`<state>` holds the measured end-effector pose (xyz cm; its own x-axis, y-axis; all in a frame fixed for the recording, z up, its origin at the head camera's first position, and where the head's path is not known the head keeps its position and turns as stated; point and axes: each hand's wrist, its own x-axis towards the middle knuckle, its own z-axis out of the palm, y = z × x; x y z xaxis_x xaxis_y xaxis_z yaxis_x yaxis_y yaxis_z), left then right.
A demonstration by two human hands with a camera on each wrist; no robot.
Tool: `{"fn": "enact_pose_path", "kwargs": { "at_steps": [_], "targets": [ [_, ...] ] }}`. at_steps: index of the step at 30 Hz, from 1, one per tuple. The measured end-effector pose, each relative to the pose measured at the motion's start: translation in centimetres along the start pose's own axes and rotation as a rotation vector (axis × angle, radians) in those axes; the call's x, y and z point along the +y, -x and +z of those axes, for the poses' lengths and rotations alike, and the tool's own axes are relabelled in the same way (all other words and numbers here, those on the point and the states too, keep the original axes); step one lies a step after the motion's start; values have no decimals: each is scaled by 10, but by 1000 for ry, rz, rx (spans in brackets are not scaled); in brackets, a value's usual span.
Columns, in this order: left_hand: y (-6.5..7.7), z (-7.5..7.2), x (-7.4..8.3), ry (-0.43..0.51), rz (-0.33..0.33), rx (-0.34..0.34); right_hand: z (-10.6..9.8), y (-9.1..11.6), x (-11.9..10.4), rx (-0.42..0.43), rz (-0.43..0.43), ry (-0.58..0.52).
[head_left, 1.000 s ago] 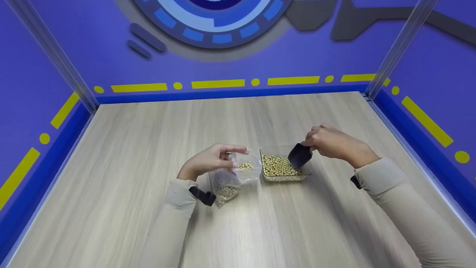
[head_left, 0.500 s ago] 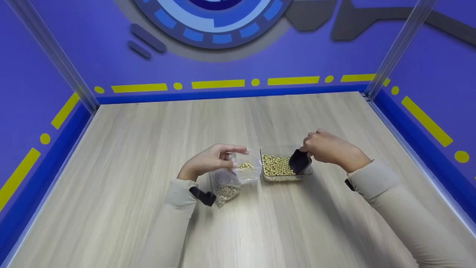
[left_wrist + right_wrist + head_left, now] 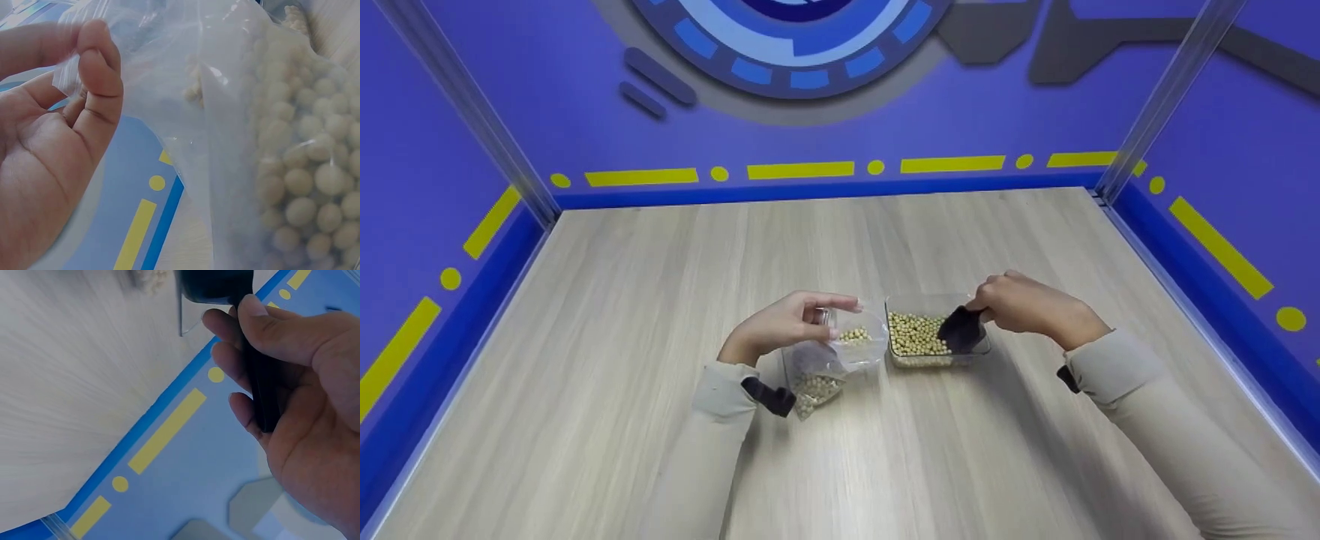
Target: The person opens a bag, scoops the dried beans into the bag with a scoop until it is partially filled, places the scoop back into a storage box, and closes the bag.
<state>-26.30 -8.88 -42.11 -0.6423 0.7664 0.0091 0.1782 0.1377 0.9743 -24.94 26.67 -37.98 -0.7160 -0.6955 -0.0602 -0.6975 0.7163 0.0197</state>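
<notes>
My left hand (image 3: 780, 326) grips the top of a clear zip bag (image 3: 816, 356), its fingers curled on the bag's edge in the left wrist view. Its mouth is spread toward the right, and round pale-yellow beans (image 3: 304, 185) fill its lower part. Just right of the bag stands a clear rectangular container (image 3: 937, 361) holding many beans of the same kind (image 3: 915, 334). With thumb and fingers around its handle, my right hand (image 3: 1027, 304) holds a black scoop (image 3: 960, 330), tilted down into the container's right side. The scoop's tip is hidden among the beans.
A light wooden table (image 3: 660, 285) lies under everything. Blue panels (image 3: 885, 135) with yellow marks stand along its back and sides. Black straps with camera mounts (image 3: 769, 396) sit on the wrists.
My right hand has come down and toward me, lowering the scoop into the beans at the container's right side. The left hand and the bag have stayed still.
</notes>
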Motion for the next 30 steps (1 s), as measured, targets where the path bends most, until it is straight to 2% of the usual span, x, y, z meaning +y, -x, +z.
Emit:
{"fn": "enact_pose_path", "kwargs": {
  "at_steps": [13, 20, 26, 30],
  "targets": [
    [-1, 0, -1, -10, -1, -2, 13, 4, 13, 20, 55, -209],
    [-2, 0, -1, -9, -5, -5, 22, 1, 17, 45, 31, -309],
    [-1, 0, 0, -22, -9, -3, 32, 0, 18, 87, -6, -340],
    [-1, 0, -1, -19, -21, 0, 37, -2, 18, 85, 11, -371]
  ]
}}
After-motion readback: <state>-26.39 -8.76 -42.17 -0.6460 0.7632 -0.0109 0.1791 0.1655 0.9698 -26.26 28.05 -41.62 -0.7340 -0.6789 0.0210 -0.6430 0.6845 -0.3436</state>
